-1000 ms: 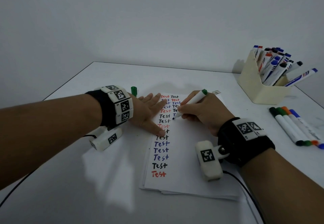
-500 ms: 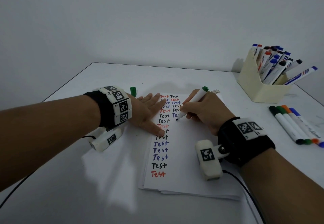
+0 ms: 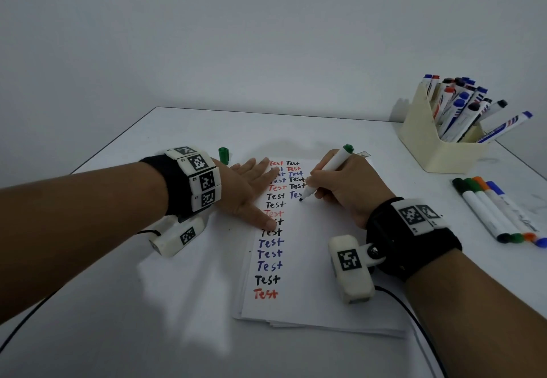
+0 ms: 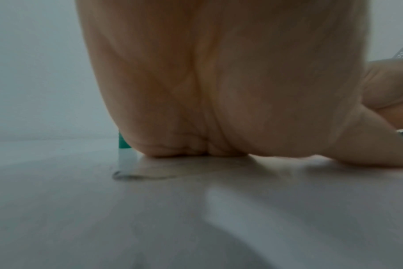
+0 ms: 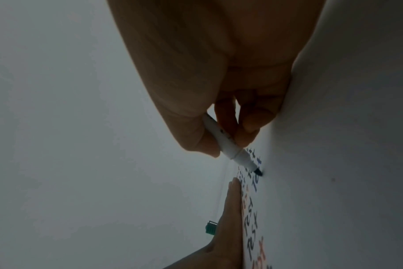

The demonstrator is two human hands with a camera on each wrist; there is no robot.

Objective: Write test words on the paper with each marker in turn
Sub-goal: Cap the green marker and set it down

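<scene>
The paper is already carrying about twenty test words, and the right hand is pinching the green-ended marker at the next blank line while the left hand is lying flat on the sheet, with lots of markers still waiting in the holder by the table's far right corner.

I count one paper stack, one held marker, one green cap, four loose markers, one holder.

The paper lies on the table, in front of the person. The left hand rests flat on its left edge; the right hand rests on its right part, holding a marker tip-down on the sheet. A cap stands behind the left hand. A marker holder sits far right; four markers lie side by side before it
</scene>
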